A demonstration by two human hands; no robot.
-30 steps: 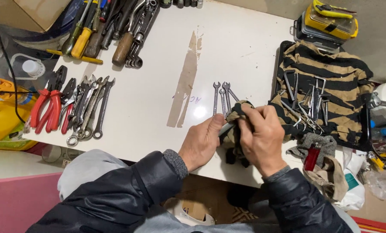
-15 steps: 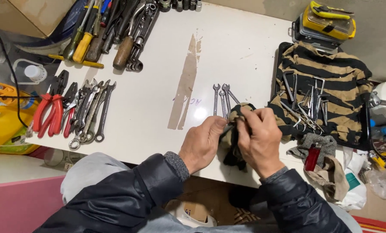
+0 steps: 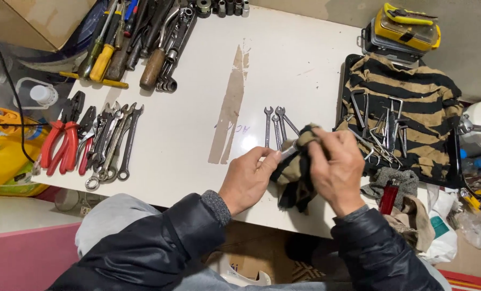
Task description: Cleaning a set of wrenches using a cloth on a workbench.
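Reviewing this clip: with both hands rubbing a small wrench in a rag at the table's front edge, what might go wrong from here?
1. The left hand pinches only the tip of the small wrench; the right hand rubbing with the striped rag might pull it loose, and it could drop past the table edge.
2. The rag sits just below the three wrenches laid out on the table and may knock them askew.

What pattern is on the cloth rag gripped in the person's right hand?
Tan and black stripes on the cloth rag, which the right hand grips; seen in the head view.
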